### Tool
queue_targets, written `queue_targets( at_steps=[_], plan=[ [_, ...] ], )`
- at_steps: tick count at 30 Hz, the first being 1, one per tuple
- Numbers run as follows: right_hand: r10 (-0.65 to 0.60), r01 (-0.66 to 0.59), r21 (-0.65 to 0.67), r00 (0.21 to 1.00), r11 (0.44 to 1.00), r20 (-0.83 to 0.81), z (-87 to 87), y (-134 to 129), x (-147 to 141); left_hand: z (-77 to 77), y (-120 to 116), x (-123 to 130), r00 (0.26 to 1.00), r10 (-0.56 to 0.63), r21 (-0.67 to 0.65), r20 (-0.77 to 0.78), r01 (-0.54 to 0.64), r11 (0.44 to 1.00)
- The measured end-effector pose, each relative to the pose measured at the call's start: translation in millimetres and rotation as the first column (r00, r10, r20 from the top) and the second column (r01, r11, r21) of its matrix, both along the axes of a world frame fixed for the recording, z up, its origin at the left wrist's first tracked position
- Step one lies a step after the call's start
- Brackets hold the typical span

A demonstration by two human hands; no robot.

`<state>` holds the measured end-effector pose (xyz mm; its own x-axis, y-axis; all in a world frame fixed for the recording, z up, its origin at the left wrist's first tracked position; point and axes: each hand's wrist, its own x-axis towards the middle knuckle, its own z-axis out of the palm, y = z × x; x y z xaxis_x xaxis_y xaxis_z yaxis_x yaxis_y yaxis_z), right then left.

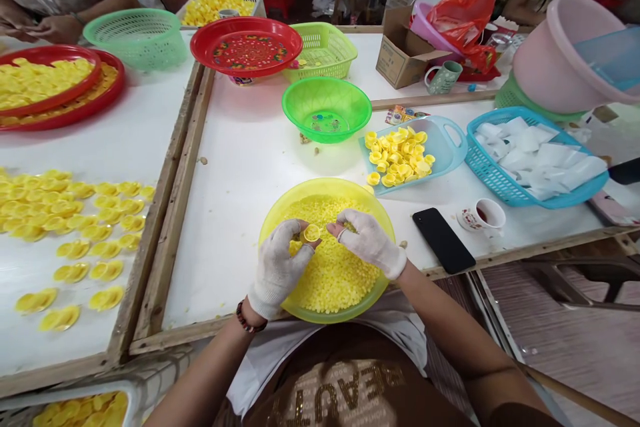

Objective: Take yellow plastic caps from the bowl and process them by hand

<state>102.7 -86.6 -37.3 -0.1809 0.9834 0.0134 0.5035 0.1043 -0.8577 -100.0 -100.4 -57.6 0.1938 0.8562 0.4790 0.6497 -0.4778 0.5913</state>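
My left hand (pixel 283 263), in a white glove with bare fingertips, pinches a small yellow cup (pixel 312 233) with a pale rim. My right hand (pixel 367 241), gloved the same way, is just right of the cup, thumb and fingers pressed together; whatever it may hold is too small to see. Both hands are above a yellow bowl (pixel 325 184) full of small yellow pellets (pixel 334 283). Beyond the bowl, a light blue tray (pixel 447 147) carries a heap of similar yellow cups (pixel 399 155).
A green bowl (pixel 327 107) and a red tray (pixel 245 47) stand farther back. On the right are a phone (pixel 443 240), a teacup (pixel 473 216) and a blue basket (pixel 525 190) of white pieces. Wooden strips edge the table; yellow discs (pixel 60 207) lie leftward. Another person's hands (pixel 55 28) show upper left.
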Motion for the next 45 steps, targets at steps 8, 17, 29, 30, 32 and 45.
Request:
queue_targets(
  at_steps=[8, 17, 29, 30, 32, 45],
  plan=[
    [0.04, -0.043, 0.031, 0.995, 0.999, 0.095, -3.8, -2, 0, -3.1, -2, -5, 1.0, 0.009, 0.077, 0.019, -0.01, 0.997],
    [0.06, -0.062, 0.028, 0.994, 0.998, 0.093, 2.8, 1, -15, -8.3, -5, 0, 0.984, -0.07, -0.114, 0.163, 0.09, 0.989],
    [0.228, -0.359, 0.203, 0.849, 0.911, 0.477, -34.9, -11, 9, 12.6, 14, -201, 0.793, 0.606, -0.118, 0.064, -0.597, 0.793],
    [0.225, -0.38, 0.224, 0.831, 0.897, 0.509, -34.2, -14, 8, 12.7, 18, -232, 0.721, 0.693, -0.157, 0.005, -0.684, 0.712],
    [0.22, -0.423, 0.249, 0.79, 0.871, 0.572, -32.3, -21, 7, 13.1, 26, -291, 0.551, 0.818, -0.21, -0.162, -0.83, 0.517],
    [0.11, -0.487, 0.351, 0.694, 0.8, 0.712, -49.8, -34, 3, -17.8, 31, -431, 0.455, 0.823, -0.42, -0.34, -0.856, 0.3]
  ],
)
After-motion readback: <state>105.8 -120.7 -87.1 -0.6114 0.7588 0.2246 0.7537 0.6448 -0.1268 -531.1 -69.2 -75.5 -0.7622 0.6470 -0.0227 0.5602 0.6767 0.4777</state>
